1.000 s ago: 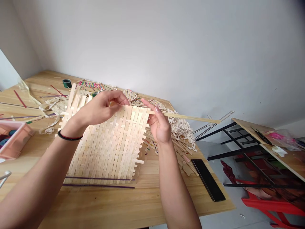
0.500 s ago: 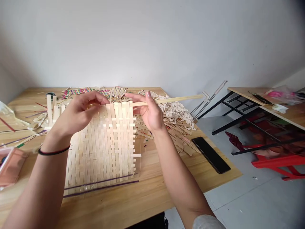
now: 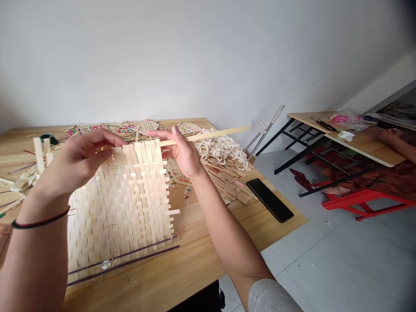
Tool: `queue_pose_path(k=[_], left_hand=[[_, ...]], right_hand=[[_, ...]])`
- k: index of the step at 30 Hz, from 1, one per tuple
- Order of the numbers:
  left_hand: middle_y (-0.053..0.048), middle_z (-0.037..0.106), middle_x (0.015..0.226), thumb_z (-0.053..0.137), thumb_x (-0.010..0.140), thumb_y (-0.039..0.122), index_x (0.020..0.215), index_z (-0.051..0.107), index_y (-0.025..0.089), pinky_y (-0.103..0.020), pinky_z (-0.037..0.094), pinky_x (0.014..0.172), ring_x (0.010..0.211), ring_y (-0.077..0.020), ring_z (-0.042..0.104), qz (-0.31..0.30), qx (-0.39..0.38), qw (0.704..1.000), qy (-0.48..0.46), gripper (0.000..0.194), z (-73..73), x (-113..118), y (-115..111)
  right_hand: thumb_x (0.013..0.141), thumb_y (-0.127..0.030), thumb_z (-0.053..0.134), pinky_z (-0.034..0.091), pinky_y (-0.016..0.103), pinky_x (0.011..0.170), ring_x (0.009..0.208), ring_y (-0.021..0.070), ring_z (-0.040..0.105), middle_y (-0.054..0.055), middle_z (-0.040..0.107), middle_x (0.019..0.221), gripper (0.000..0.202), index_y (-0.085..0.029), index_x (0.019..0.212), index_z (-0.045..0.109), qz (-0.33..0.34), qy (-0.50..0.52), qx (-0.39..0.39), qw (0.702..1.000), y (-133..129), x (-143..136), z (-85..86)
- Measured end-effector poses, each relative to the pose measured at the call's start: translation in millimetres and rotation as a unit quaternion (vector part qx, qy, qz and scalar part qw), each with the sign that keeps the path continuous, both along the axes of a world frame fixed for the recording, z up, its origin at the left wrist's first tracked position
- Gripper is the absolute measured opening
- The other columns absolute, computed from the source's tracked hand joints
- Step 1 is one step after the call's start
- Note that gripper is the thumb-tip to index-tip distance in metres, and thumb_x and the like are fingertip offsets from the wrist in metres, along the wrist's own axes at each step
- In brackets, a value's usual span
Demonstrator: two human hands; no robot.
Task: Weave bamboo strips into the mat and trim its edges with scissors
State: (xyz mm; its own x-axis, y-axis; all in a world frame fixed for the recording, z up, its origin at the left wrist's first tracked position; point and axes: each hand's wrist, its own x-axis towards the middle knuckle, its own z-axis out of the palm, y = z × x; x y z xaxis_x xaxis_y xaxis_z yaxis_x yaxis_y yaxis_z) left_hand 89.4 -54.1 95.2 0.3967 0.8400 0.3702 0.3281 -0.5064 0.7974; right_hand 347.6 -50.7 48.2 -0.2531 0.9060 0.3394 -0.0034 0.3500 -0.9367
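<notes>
Many pale strips (image 3: 147,182) form the ragged woven sheet (image 3: 108,216), left hand (image 3: 82,160) pinching its top, right hand (image 3: 186,156) a long strip (image 3: 221,133)

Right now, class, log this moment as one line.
left hand: at top edge of mat | right hand: holding strip | strip: jutting right past mat | phone: on table

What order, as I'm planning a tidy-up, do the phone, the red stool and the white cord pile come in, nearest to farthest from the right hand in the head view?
From the right hand:
1. White cord pile: just beyond it, to its right.
2. Phone: farther right, by the table edge.
3. Red stool: farthest right, past the table.
</notes>
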Motion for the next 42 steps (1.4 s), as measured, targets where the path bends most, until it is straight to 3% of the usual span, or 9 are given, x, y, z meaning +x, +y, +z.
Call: queue_pose_path(k=[8,17,28,36,42], left_hand=[[-0.002,0.076,0.107,0.068,0.091,0.023,0.099,0.078,0.03,-0.042,0.047,0.088,0.103,-0.026,0.064,0.053,0.003,0.998,0.027,0.015,6.5,0,-7],[0.001,0.077,0.115,0.058,0.099,0.025,0.107,0.077,0.027,-0.046,0.05,0.101,0.115,-0.0264,0.066,0.028,0.005,0.999,0.032,0.021,1.1,-7,-3],[0.003,0.08,0.104,0.06,0.09,0.037,0.103,0.076,0.025,-0.044,0.06,0.088,0.108,-0.0263,0.075,0.057,0.043,0.995,0.07,0.023,10.7,4,-11],[0.002,0.076,0.102,0.061,0.092,0.036,0.106,0.073,0.026,-0.04,0.057,0.084,0.1,-0.0219,0.072,0.031,0.054,0.996,0.066,0.02,7.8,-1,-10],[-0.004,0.075,0.108,0.067,0.094,0.024,0.108,0.074,0.026,-0.039,0.051,0.085,0.102,-0.0223,0.066,0.025,0.042,0.998,0.039,0.016,5.3,-2,-9]], right_hand=[[0.097,-0.09,0.022,0.066,0.049,0.088,0.116,0.0307,0.069,0.008,0.075,0.13,0.088,-0.032,0.139,0.074,0.0,0.005,0.015,1.0,0,2,0.6],[0.102,-0.084,0.021,0.064,0.052,0.087,0.105,0.0284,0.073,0.007,0.073,0.135,0.082,-0.033,0.142,0.072,0.01,0.031,0.011,0.999,-3,1,0.9],[0.099,-0.087,0.021,0.063,0.048,0.085,0.097,0.0247,0.072,0.005,0.075,0.133,0.084,-0.034,0.134,0.076,0.024,0.022,0.004,0.999,-2,-2,-2.0],[0.099,-0.087,0.024,0.063,0.054,0.089,0.105,0.0296,0.074,0.007,0.074,0.133,0.082,-0.034,0.137,0.075,0.008,0.03,0.015,0.999,-6,-1,2.3],[0.099,-0.087,0.022,0.064,0.055,0.085,0.093,0.0283,0.076,0.007,0.079,0.113,0.085,-0.032,0.141,0.073,0.008,0.016,-0.004,1.0,-4,2,0.0]])
